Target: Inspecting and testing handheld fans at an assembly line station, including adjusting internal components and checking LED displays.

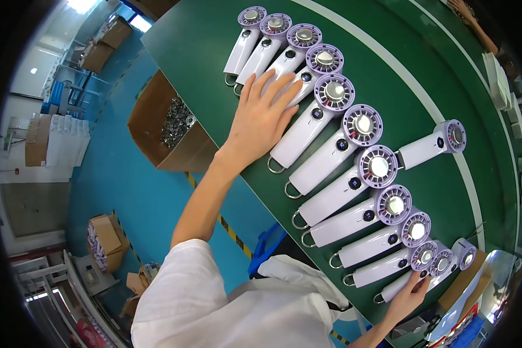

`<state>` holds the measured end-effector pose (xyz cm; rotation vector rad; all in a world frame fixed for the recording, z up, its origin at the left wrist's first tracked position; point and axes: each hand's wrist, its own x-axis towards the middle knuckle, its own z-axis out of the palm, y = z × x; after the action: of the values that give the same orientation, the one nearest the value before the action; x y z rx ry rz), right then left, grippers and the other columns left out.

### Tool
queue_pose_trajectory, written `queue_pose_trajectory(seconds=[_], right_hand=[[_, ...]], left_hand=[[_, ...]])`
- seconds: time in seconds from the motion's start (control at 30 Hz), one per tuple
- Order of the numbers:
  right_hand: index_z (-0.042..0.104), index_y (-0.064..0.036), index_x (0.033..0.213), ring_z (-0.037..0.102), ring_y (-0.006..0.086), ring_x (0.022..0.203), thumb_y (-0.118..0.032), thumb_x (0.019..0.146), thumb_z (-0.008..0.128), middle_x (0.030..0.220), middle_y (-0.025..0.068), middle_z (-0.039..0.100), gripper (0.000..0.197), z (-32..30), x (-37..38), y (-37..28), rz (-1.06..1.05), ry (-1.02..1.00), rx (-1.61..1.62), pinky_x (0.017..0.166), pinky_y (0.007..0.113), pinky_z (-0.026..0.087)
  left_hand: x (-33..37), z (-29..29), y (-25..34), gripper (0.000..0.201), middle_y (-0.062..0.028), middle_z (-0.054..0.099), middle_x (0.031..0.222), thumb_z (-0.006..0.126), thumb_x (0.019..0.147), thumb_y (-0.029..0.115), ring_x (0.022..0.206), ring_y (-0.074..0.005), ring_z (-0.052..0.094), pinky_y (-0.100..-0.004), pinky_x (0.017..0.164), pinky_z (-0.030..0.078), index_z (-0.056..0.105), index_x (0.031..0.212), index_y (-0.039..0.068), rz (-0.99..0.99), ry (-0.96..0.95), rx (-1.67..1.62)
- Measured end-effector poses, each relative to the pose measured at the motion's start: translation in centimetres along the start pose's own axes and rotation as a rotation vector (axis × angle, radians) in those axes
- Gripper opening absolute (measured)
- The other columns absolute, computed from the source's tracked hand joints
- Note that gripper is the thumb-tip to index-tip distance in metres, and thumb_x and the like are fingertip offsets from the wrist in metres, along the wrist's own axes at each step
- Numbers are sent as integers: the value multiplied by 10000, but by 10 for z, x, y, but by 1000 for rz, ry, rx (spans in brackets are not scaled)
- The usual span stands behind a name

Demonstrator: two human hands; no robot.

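A long row of white handheld fans with round lavender heads and metal loops at their handle ends lies slanted across the green table. My left hand (260, 119) is spread palm down over the handles near the row's far end, fingertips touching a fan (305, 78). Just beside its thumb lies another fan (313, 124). Toward the near right end, my right hand (409, 298) has its fingers closed around the upper handle of a fan (397, 285), close to its dark round button. Its palm side is hidden. Several buttons in the row glow blue.
One fan (432, 148) lies apart, right of the row, pointing away. A cardboard box (151, 133) with small metal parts stands left of the green table (388, 69). A white-and-clear bag-like cover and cartons (461, 284) sit at the near right. Another person's arm (475, 26) shows far right.
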<state>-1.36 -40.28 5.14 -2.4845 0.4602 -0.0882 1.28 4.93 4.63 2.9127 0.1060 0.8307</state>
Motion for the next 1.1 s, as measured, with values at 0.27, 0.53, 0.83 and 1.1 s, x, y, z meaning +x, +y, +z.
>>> queue_pose_trajectory(seconds=[0.27, 0.53, 0.83, 1.1], right_hand=[[538, 76, 1139, 294, 69, 615, -270, 968, 600, 692, -16, 361, 391, 7, -2, 5, -20, 32, 62, 528, 273, 211], [545, 99, 1082, 285, 76, 626, -306, 958, 614, 680, -19, 356, 429, 11, -4, 7, -86, 76, 145, 529, 276, 196], [554, 68, 1005, 294, 70, 618, -291, 960, 612, 682, -21, 369, 366, 11, -4, 0, -95, 90, 112, 523, 268, 205], [566, 72, 1028, 306, 63, 613, -275, 957, 619, 683, -22, 385, 358, 12, -3, 8, -101, 111, 109, 515, 267, 209]], left_hand=[[-18, -21, 41, 373, -89, 497, 1400, 614, 901, 180, 1316, -344, 412, -514, 1104, 294, 597, 1261, 85, 22, -83, -118], [-31, -15, 52, 375, -94, 551, 1349, 636, 878, 120, 1266, -345, 465, -495, 1074, 340, 615, 1245, 48, 17, -35, -20], [-30, -20, 60, 407, -120, 511, 1398, 626, 874, 101, 1281, -346, 459, -499, 1085, 333, 595, 1278, 58, -25, -51, -99], [-34, -22, 85, 381, -97, 546, 1345, 657, 845, 115, 1259, -356, 469, -514, 1071, 342, 647, 1226, 111, 93, -125, -141]])
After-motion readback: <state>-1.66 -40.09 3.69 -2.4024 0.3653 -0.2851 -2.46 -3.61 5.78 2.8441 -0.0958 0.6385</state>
